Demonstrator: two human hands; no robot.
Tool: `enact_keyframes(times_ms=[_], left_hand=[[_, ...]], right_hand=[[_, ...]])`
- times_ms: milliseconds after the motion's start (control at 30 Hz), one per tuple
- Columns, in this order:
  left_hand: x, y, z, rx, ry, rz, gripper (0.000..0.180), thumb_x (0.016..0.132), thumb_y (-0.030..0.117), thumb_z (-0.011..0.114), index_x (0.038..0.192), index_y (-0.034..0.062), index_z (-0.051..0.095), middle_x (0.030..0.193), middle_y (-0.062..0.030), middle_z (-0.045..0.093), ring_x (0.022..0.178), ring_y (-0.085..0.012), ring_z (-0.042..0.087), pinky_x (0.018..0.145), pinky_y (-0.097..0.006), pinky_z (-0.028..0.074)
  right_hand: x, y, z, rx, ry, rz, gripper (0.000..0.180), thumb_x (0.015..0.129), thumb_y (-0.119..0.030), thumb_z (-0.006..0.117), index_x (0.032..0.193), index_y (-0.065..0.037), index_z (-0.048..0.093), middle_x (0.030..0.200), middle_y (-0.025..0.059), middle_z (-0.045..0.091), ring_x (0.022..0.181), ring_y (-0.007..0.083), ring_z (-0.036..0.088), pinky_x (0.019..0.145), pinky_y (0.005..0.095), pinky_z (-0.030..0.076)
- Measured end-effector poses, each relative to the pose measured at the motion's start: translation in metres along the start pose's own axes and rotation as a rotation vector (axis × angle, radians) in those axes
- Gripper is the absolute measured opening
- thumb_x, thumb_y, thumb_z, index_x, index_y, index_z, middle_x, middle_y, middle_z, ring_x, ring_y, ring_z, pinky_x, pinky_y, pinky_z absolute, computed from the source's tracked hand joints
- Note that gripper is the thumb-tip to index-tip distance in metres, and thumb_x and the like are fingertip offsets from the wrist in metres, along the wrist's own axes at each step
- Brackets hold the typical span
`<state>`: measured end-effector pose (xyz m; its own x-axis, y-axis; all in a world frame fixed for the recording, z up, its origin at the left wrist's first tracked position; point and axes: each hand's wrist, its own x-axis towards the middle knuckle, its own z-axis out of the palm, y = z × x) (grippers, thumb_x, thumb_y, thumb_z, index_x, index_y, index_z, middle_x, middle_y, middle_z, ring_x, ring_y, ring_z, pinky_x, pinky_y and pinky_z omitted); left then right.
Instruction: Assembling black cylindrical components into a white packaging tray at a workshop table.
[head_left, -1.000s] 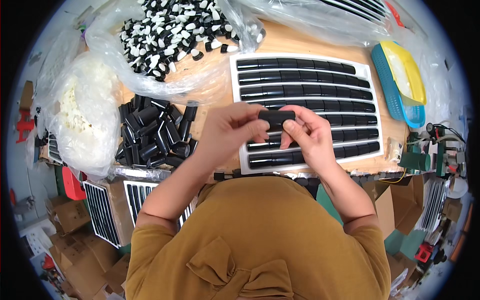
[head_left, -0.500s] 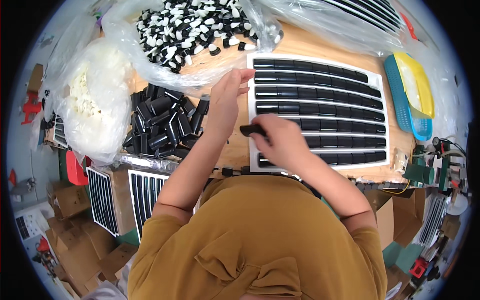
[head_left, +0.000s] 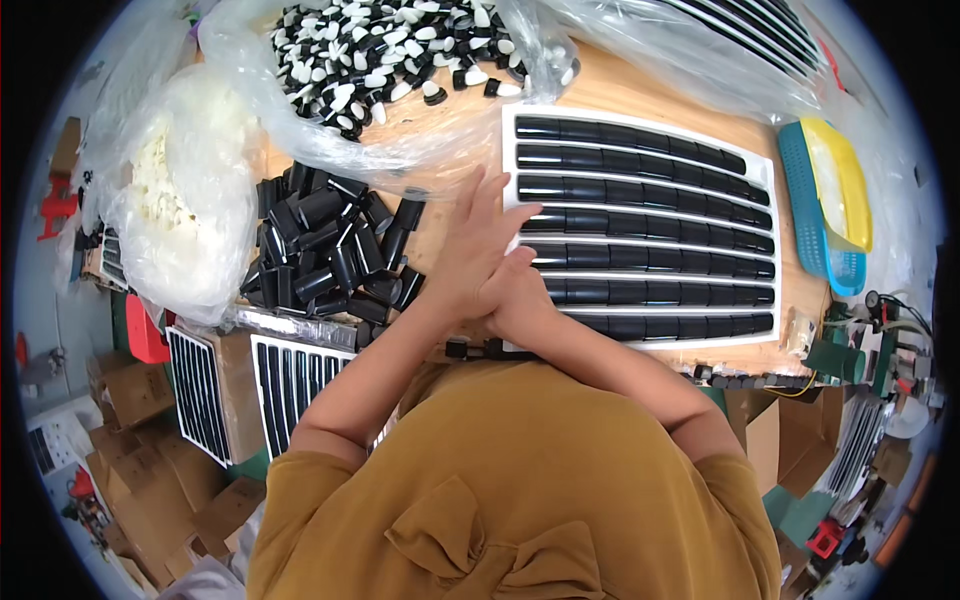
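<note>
My left hand [head_left: 468, 240] is at the left edge of a white tray [head_left: 508, 150], its fingers stretched and spread, one tip over the ends of the rows. My right hand [head_left: 520, 300] is pressed against the left palm, fingers curled; whatever they hold, if anything, is hidden. The tray bears several rows of short black tubes [head_left: 650, 222], laid end to end. Left of my hands lies a loose heap of black tubes [head_left: 325, 232].
Black-and-white small parts [head_left: 390, 50] are piled at the back beside clear plastic sheeting [head_left: 340, 150]. A bag of cream pieces [head_left: 170, 200] sits far left. At right stand a blue basket [head_left: 805, 200] and a yellow one [head_left: 848, 190]. More filled trays [head_left: 290, 370] lean below the table.
My right hand has moved left to meet my left hand, and the black tube it held no longer shows. My left hand has come down and its fingers have spread.
</note>
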<state>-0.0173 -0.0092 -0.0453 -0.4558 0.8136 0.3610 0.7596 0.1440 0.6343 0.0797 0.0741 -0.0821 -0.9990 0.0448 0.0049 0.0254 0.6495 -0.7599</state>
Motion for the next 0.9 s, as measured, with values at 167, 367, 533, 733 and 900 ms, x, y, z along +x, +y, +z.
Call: enact_keyframes(times_ms=[167,367,533,733,900], left_hand=[[-0.001,-0.002,0.003,0.034,-0.069,0.054,0.046,0.093,0.035,0.039,0.127,0.0079,0.054,0.142,-0.0240,0.032,0.137,-0.0444,0.017,0.111,-0.051,0.016],[0.002,-0.006,-0.004,-0.604,0.481,-0.294,0.027,0.097,0.017,0.046,0.115,0.0005,0.057,0.124,-0.0163,0.052,0.122,-0.0253,0.045,0.105,-0.037,0.031],[-0.011,0.010,-0.036,-0.636,0.732,-0.387,0.019,0.095,0.012,0.052,0.107,-0.0019,0.059,0.103,-0.0070,0.063,0.091,-0.0109,0.057,0.084,-0.026,0.045],[-0.058,0.003,0.022,-0.570,0.296,-0.570,0.014,0.091,0.009,0.060,0.102,-0.0009,0.063,0.081,0.0006,0.061,0.071,-0.0035,0.054,0.063,-0.017,0.043],[-0.082,0.008,0.047,-0.777,0.209,-0.659,0.021,0.093,0.007,0.056,0.111,-0.0026,0.054,0.087,-0.0058,0.063,0.075,-0.0094,0.060,0.066,-0.021,0.049]], right_hand=[[-0.003,0.002,0.000,0.070,0.164,-0.095,0.019,0.072,-0.011,0.066,0.089,-0.003,0.062,0.084,0.0180,0.064,0.077,0.0376,0.062,0.064,0.0437,0.051],[0.005,-0.014,-0.026,0.124,0.293,-0.059,0.023,0.071,-0.011,0.072,0.094,-0.007,0.067,0.087,0.0107,0.064,0.074,0.0283,0.061,0.062,0.0355,0.047],[-0.009,-0.016,-0.128,1.171,0.432,0.318,0.011,0.088,-0.015,0.066,0.080,-0.008,0.062,0.066,-0.0005,0.059,0.055,0.0053,0.054,0.047,0.0177,0.041],[-0.045,-0.022,-0.169,1.171,0.549,0.282,0.009,0.087,-0.013,0.066,0.082,-0.008,0.062,0.072,0.0000,0.061,0.064,0.0064,0.059,0.050,0.0177,0.046],[-0.069,-0.008,-0.190,1.098,0.692,0.255,0.016,0.083,-0.010,0.070,0.094,-0.006,0.059,0.077,0.0021,0.064,0.065,0.0088,0.061,0.050,0.0191,0.047]])
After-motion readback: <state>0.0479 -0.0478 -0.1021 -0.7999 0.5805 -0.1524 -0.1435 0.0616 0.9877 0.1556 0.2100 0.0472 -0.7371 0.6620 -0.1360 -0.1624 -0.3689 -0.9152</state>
